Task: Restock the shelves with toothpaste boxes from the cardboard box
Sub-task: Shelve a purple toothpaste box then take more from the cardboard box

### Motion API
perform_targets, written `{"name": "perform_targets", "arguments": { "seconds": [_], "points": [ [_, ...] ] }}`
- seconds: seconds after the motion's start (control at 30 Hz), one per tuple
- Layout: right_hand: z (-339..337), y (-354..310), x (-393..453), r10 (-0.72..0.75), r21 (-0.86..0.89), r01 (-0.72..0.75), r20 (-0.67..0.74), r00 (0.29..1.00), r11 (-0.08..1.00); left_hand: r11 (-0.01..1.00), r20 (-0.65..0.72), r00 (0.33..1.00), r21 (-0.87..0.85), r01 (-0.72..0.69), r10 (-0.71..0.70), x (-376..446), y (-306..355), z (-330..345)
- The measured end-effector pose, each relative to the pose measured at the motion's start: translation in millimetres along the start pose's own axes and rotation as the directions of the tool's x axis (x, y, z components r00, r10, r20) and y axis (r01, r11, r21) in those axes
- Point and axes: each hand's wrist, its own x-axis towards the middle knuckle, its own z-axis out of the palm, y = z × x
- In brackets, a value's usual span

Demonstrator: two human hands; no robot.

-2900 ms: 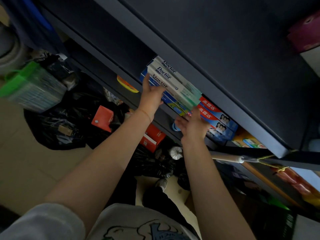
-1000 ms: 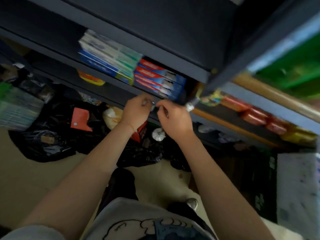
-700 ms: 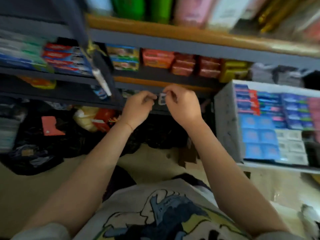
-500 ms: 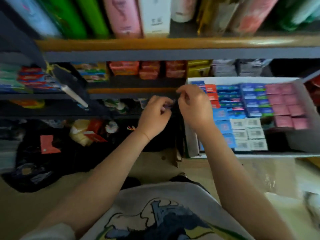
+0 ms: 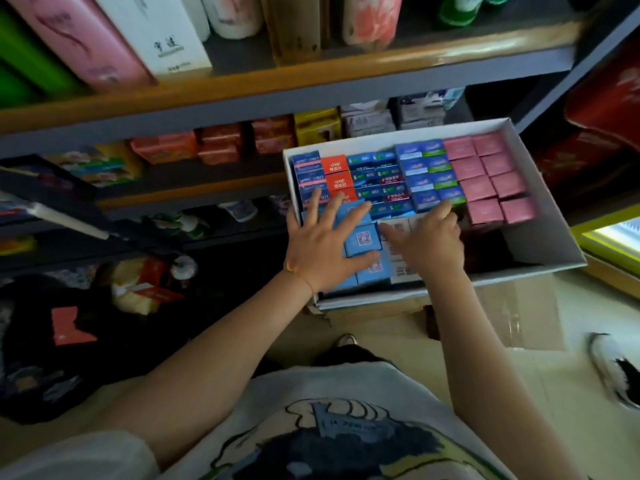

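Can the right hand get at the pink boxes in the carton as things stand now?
Probably yes. The right hand is already inside the open carton, and the pink boxes stand uncovered just beside it with nothing between.

light: dim overall, brightest at the right edge, on the floor (image 5: 571, 358) | shadow: lower shelves (image 5: 207, 233) and black bags (image 5: 34, 341) at left nearly lost | blur: slight motion smear throughout, print unreadable | distortion: wide-angle bending at the edges

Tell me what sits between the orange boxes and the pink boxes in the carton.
Head view: between the orange boxes and the pink boxes stand dark blue boxes, then blue-and-green boxes.
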Motion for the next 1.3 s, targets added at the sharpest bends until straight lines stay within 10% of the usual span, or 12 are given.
{"name": "perform_targets", "arguments": {
  "seconds": [0.43, 0.77, 0.83, 0.93, 1.1, 1.3],
  "points": [
    [10.1, -18.9, 9.2, 0.029, -0.260, -0.013, 0.055, 0.998, 0.965, 1.000, -0.047, 0.999, 0.015, 0.022, -0.021, -2.0, 1.4, 3.2],
    [-44.6, -60.3, -41.6, -0.183, -0.120, 0.151, -0.336, 0.924, 0.981, 0.987, -0.019, 0.999, -0.158, 0.031, -0.034, -2.9, 13.9, -11.6],
    [-53.1, -76.4, -54.3, -0.248, -0.139, 0.208, -0.426, 0.870, 0.968, 0.864, -0.140, 0.989, -0.502, -0.041, -0.035, -4.9, 29.5, -34.0],
    [-66.0, -102.5, -71.3, -0.348, -0.170, 0.306, -0.546, 0.762, 0.937, 0.360, -0.237, 0.949, -0.920, -0.152, -0.206, -13.4, 51.4, -78.8],
    [-82.5, -151.3, -98.4, -0.511, -0.200, 0.497, -0.579, 0.635, 0.845, -0.175, -0.062, 0.891, -0.972, -0.156, -0.450, -22.4, 36.0, -117.1],
    [-66.3, -204.0, -134.7, -0.617, -0.154, 0.634, -0.488, 0.618, 0.757, -0.318, -0.071, 0.808, -0.896, -0.309, -0.585, -62.2, -12.3, -137.4]
  ]
}}
